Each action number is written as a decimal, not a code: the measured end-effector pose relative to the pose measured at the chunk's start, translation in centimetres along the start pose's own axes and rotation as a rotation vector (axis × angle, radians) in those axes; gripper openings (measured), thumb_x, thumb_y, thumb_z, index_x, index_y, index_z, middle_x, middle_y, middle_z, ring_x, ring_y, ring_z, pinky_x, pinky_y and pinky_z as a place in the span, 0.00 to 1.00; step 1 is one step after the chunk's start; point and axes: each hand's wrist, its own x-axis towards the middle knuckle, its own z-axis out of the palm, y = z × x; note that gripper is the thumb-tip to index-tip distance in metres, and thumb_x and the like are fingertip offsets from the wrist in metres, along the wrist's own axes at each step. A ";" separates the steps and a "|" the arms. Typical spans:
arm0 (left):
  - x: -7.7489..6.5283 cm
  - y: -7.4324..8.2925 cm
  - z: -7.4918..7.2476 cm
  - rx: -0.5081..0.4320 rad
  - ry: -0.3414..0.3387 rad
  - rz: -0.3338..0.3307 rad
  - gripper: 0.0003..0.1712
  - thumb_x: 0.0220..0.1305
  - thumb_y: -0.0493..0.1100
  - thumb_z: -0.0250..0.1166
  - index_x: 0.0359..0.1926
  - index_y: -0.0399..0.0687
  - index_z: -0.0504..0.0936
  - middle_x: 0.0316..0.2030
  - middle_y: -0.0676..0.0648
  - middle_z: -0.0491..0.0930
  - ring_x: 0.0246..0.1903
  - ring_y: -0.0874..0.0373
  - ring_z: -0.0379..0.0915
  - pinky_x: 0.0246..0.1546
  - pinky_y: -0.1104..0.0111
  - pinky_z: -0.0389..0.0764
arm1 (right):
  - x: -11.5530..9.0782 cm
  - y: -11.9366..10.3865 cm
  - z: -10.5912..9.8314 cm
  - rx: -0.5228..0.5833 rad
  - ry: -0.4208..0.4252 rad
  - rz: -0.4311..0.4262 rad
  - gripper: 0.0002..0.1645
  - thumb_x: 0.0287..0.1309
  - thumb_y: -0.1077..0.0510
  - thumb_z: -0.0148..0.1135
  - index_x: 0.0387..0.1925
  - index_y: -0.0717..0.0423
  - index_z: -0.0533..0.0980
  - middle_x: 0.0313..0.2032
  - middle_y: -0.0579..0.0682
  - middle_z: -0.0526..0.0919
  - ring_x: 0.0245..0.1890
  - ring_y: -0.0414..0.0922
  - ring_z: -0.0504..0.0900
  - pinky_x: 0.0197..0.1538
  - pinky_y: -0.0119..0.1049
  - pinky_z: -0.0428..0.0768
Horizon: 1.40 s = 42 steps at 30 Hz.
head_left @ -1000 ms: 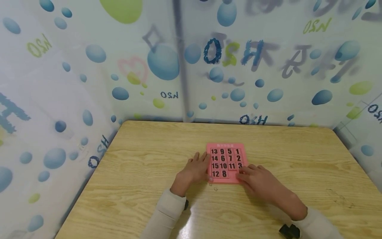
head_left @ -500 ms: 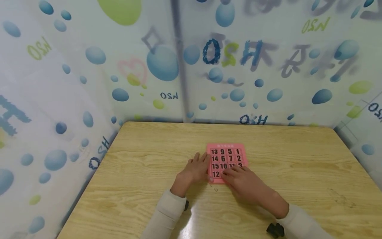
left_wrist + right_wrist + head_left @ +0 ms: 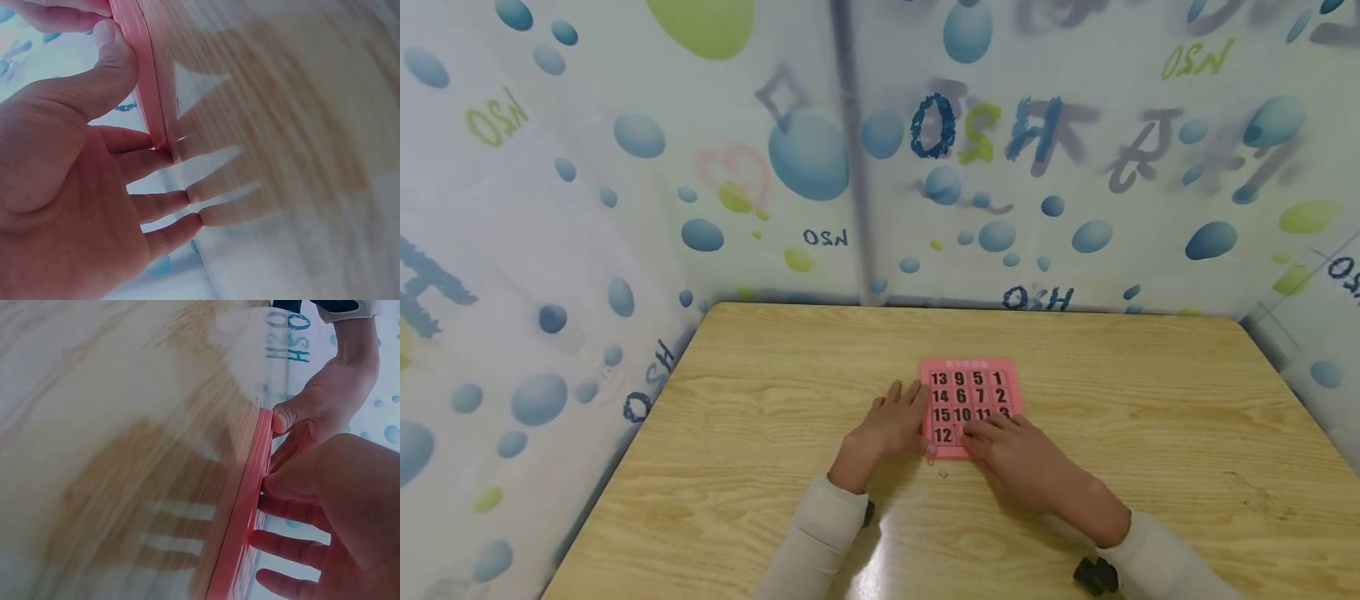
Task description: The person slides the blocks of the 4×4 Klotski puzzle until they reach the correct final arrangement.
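Observation:
A pink number slide puzzle (image 3: 967, 364) lies flat on the wooden table, its black-numbered tiles facing up. My left hand (image 3: 891, 427) rests along its left edge, fingers spread and fairly straight. In the left wrist view, the left thumb (image 3: 107, 37) lies against the puzzle's side. Over the lower right part reaches my right hand (image 3: 1022, 462), its fingertips on the bottom tiles beside the 12 tile (image 3: 943, 435). From the right wrist view, its fingers (image 3: 290, 547) are extended over the puzzle's face. The tiles under the right hand are hidden.
The wooden table (image 3: 790, 358) stretches out on all sides of the puzzle. Behind it and to the left hang pale curtains (image 3: 760, 267) printed with blue and green drops. A dark wrist device (image 3: 1096, 575) sits by the right sleeve.
My right hand has moved left from the puzzle's right edge onto the bottom row, covering the 8 tile and the gap. It has barely moved in the last half second. The left hand stays put.

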 end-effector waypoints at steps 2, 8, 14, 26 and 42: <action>0.0 0.0 -0.1 -0.002 0.001 0.000 0.56 0.59 0.57 0.69 0.79 0.46 0.49 0.78 0.44 0.47 0.77 0.41 0.37 0.74 0.48 0.52 | -0.1 0.1 -0.1 0.002 -0.005 0.007 0.19 0.71 0.53 0.55 0.58 0.52 0.80 0.60 0.49 0.79 0.60 0.54 0.76 0.60 0.58 0.74; 0.0 0.0 -0.1 -0.010 0.001 -0.003 0.56 0.59 0.56 0.70 0.79 0.46 0.48 0.78 0.44 0.46 0.77 0.41 0.36 0.74 0.49 0.51 | -0.4 0.3 -0.2 0.003 -0.014 0.008 0.20 0.70 0.53 0.55 0.59 0.53 0.79 0.61 0.49 0.78 0.60 0.54 0.76 0.59 0.58 0.75; 0.1 0.0 0.1 -0.008 -0.003 -0.003 0.56 0.59 0.56 0.70 0.79 0.47 0.48 0.78 0.44 0.46 0.77 0.41 0.36 0.74 0.48 0.51 | -0.7 0.4 -0.3 0.010 -0.013 0.017 0.19 0.70 0.54 0.56 0.58 0.53 0.80 0.61 0.50 0.78 0.60 0.53 0.76 0.59 0.57 0.75; 0.0 0.0 0.0 -0.016 -0.004 -0.002 0.56 0.59 0.56 0.70 0.79 0.47 0.48 0.79 0.44 0.45 0.78 0.42 0.36 0.74 0.48 0.51 | -1.1 0.8 -0.5 0.025 -0.028 0.037 0.19 0.70 0.53 0.56 0.58 0.52 0.80 0.60 0.49 0.79 0.59 0.54 0.77 0.58 0.58 0.75; -0.1 0.0 -0.1 -0.009 -0.005 -0.006 0.56 0.60 0.56 0.69 0.79 0.47 0.47 0.79 0.45 0.45 0.78 0.42 0.36 0.74 0.49 0.51 | -1.4 1.2 -0.6 0.028 -0.060 0.076 0.19 0.70 0.52 0.56 0.57 0.52 0.81 0.60 0.49 0.80 0.59 0.53 0.76 0.59 0.56 0.75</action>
